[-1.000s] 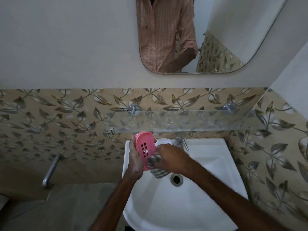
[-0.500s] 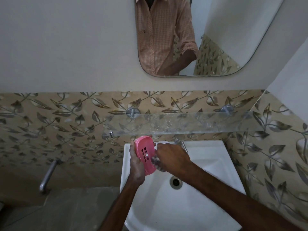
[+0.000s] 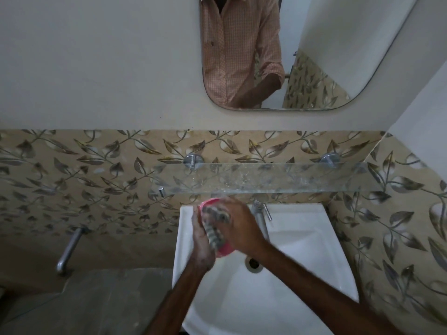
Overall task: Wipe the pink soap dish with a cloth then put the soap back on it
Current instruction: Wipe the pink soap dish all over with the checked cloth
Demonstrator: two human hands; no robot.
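Over the back left of the white sink (image 3: 302, 274) my left hand (image 3: 202, 240) holds the pink soap dish (image 3: 223, 251) on its edge. Only the dish's top rim and lower end show. My right hand (image 3: 238, 227) presses a striped grey cloth (image 3: 214, 228) flat against the dish's face, covering most of it. The soap is not in view.
A glass shelf (image 3: 278, 177) on two metal pegs juts out just above my hands. A chrome tap (image 3: 262, 213) stands at the sink's back, right of my right hand. The drain (image 3: 253, 263) lies below. A metal pipe (image 3: 69, 250) sticks out of the tiled wall at left.
My right hand and the cloth have slid up over the dish's face, which was mostly bare before. The dish stays in my left hand.
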